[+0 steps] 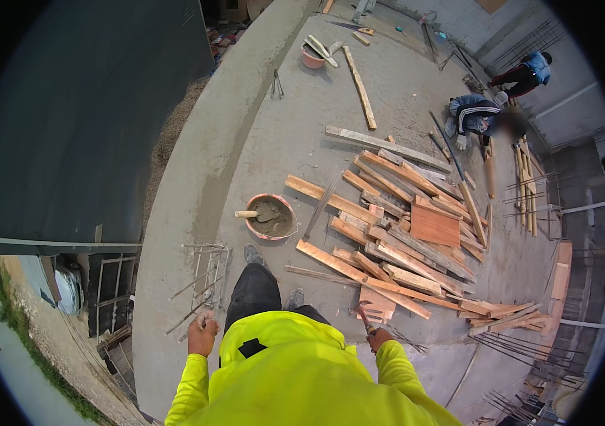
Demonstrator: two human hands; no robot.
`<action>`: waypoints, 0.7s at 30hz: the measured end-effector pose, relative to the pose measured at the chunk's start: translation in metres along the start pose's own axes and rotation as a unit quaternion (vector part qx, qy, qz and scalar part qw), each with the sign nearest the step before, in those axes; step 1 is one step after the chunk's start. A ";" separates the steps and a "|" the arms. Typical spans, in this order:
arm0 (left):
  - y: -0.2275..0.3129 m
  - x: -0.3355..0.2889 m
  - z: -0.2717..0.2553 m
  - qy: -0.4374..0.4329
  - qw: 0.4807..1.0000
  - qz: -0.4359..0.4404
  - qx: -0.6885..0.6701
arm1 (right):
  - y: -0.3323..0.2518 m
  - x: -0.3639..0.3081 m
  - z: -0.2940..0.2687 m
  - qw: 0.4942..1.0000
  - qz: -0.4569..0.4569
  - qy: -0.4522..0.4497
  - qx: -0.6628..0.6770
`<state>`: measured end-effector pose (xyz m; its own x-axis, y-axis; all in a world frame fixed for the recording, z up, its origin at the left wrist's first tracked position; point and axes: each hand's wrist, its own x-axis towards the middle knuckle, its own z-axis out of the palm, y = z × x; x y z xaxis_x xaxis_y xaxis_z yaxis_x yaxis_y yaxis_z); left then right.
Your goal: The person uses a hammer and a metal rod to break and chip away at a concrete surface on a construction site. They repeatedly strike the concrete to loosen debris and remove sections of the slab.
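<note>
My right hand (379, 339) is wrapped round the handle of a hammer (367, 317), its head pointing away from me over a piece of reddish board. On the other side, my left hand (203, 334) is held out by my hip with its fingers curled in. Whether anything small is in those fingers is hidden. Just beyond the left hand, a tied rebar cage (210, 266) rises from the concrete. Ahead of my feet stands an orange bucket (251, 228) of wet mortar, with a wooden-handled trowel (265, 213) resting in it.
A large heap of loose lumber (395, 234) covers the floor ahead right. Two co-workers (476, 117) (530, 71) bend over at the far right. Another bucket (311, 60) and a handsaw (352, 27) lie farther off. The slab edge (164, 184) drops away at left; rebar ends (530, 358) jut out at right.
</note>
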<state>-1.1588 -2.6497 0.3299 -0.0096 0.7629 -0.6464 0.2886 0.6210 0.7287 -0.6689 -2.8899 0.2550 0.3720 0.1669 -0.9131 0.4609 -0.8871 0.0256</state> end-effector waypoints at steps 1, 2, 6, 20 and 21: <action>0.016 0.019 0.000 0.002 1.000 0.016 -0.003 | -0.014 -0.002 -0.003 1.000 0.003 -0.014 -0.020; 0.034 0.036 0.000 0.009 1.000 0.004 0.005 | -0.028 -0.005 -0.005 0.999 0.003 -0.026 -0.041; 0.115 0.089 -0.013 -0.004 0.997 0.079 -0.007 | -0.078 -0.012 -0.005 0.995 0.029 -0.080 -0.047; 0.239 0.211 -0.058 0.052 0.987 0.151 -0.010 | -0.221 0.077 -0.079 0.974 -0.119 -0.112 -0.155; 0.238 0.219 -0.057 0.061 0.988 0.143 -0.021 | -0.239 0.086 -0.097 0.972 -0.120 -0.112 -0.168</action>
<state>-1.1465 -2.3251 0.3745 -0.0485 0.9227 -0.3826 0.2567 0.3817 0.8879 -0.6690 -2.6220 0.2103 0.0541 0.2204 -0.9739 0.7632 -0.6380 -0.1020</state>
